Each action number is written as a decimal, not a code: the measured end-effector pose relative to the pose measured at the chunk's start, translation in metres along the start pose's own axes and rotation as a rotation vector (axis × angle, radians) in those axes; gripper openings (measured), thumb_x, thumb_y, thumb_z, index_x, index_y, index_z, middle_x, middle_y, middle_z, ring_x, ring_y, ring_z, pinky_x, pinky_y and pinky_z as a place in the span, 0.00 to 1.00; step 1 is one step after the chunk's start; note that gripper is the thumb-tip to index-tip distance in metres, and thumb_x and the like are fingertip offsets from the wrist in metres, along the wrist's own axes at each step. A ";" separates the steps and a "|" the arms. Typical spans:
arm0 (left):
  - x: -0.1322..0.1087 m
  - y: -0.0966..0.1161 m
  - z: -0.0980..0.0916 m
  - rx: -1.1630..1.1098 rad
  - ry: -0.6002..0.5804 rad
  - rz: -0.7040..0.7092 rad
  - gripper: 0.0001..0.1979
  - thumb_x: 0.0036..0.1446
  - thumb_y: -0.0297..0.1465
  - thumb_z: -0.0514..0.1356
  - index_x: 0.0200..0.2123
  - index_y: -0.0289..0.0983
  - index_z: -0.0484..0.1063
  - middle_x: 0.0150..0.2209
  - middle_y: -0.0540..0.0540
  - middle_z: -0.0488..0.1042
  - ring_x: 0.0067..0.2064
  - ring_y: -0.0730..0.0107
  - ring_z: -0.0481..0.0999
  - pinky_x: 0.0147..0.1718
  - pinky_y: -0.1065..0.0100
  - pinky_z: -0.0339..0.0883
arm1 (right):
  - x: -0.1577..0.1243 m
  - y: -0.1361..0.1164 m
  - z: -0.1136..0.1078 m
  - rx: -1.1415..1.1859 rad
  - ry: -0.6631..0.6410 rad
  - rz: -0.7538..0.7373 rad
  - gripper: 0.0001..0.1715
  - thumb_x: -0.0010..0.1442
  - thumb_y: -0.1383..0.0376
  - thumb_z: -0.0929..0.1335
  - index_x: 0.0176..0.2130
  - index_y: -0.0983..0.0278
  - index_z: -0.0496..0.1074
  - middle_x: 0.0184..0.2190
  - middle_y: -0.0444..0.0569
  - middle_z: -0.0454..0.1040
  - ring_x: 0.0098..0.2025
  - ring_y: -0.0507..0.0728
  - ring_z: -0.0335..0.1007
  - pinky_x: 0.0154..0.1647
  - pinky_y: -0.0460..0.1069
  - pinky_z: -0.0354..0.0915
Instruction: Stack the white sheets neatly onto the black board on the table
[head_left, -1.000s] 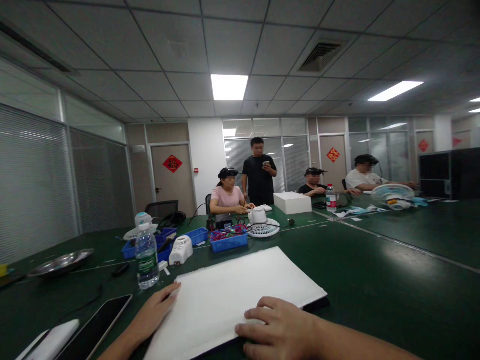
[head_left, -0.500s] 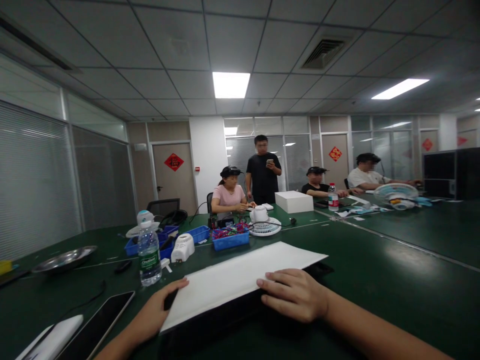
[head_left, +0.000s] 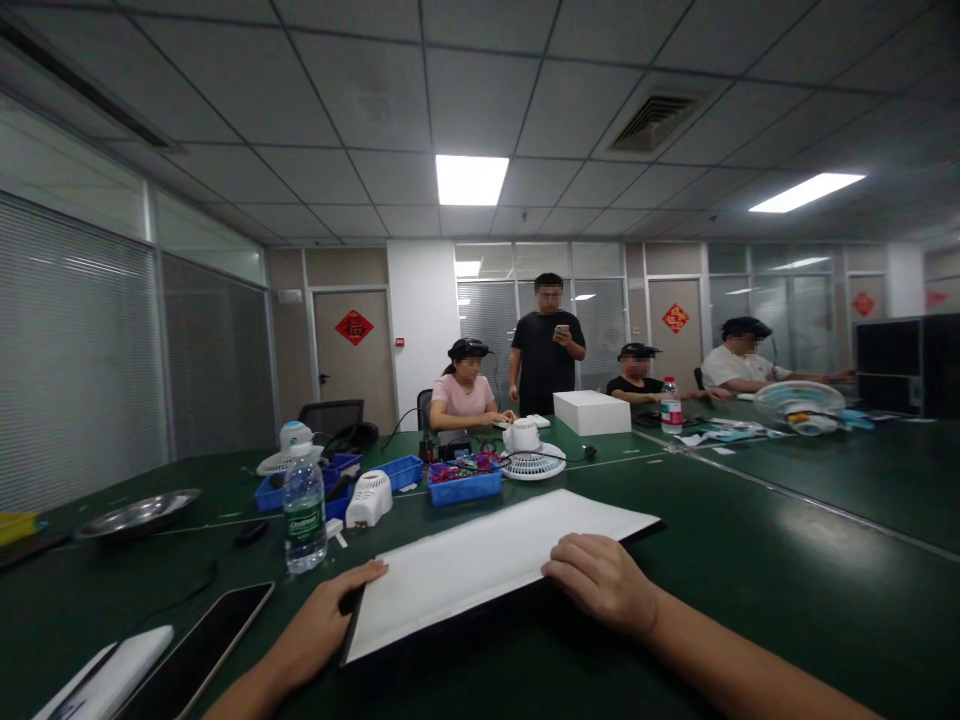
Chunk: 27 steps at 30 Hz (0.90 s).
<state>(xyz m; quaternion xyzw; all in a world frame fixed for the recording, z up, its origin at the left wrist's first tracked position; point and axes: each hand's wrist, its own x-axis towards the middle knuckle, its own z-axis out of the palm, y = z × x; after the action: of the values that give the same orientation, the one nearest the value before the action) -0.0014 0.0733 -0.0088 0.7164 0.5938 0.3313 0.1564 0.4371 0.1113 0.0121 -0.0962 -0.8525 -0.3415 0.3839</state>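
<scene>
A white paper sheet (head_left: 487,570) lies on a thin dark backing, whose edge shows along the left, near and right sides. I cannot tell whether this is a folder or a board. My left hand (head_left: 330,610) is closed round its left edge, thumb on top of the paper and the other fingers hidden beneath. My right hand (head_left: 600,580) is closed over the near edge to the right of the middle, its fingers curled on the sheet. Paper and backing tilt up off the green table.
A water bottle (head_left: 304,510), a dark tablet-like slab (head_left: 199,650) and a white device (head_left: 112,675) stand or lie to the left. Beyond are blue bins (head_left: 465,487), white fan parts (head_left: 370,500) and a white box (head_left: 592,412). Several people are across the table (head_left: 750,590).
My right hand has slid right along the near edge, and its fingers have curled in. The paper now lies closer against the dark backing. The view has shifted slightly.
</scene>
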 end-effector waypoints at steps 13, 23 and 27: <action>0.006 -0.021 0.007 0.294 0.020 0.000 0.30 0.60 0.46 0.54 0.62 0.41 0.67 0.67 0.43 0.64 0.67 0.52 0.63 0.66 0.50 0.55 | 0.035 0.046 -0.095 -0.137 -0.263 0.386 0.10 0.65 0.64 0.65 0.45 0.58 0.75 0.41 0.48 0.74 0.36 0.53 0.72 0.34 0.47 0.67; 0.005 -0.020 0.007 0.293 -0.017 -0.042 0.30 0.61 0.46 0.53 0.62 0.41 0.67 0.67 0.42 0.63 0.66 0.52 0.63 0.65 0.49 0.56 | 0.008 0.111 -0.185 -0.334 -0.762 0.835 0.12 0.56 0.53 0.71 0.39 0.55 0.79 0.35 0.53 0.78 0.33 0.60 0.74 0.32 0.54 0.65; 0.004 -0.021 0.007 0.291 -0.021 -0.038 0.30 0.60 0.46 0.52 0.62 0.40 0.68 0.67 0.43 0.64 0.66 0.53 0.63 0.65 0.51 0.55 | -0.012 0.130 -0.195 -0.410 -0.868 0.913 0.14 0.58 0.53 0.70 0.42 0.55 0.78 0.36 0.55 0.78 0.35 0.62 0.74 0.34 0.55 0.64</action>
<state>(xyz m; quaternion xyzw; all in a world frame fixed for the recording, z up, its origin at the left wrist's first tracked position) -0.0120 0.0832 -0.0253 0.7233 0.6475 0.2313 0.0635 0.6154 0.0815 0.1618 -0.6479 -0.7211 -0.2301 0.0855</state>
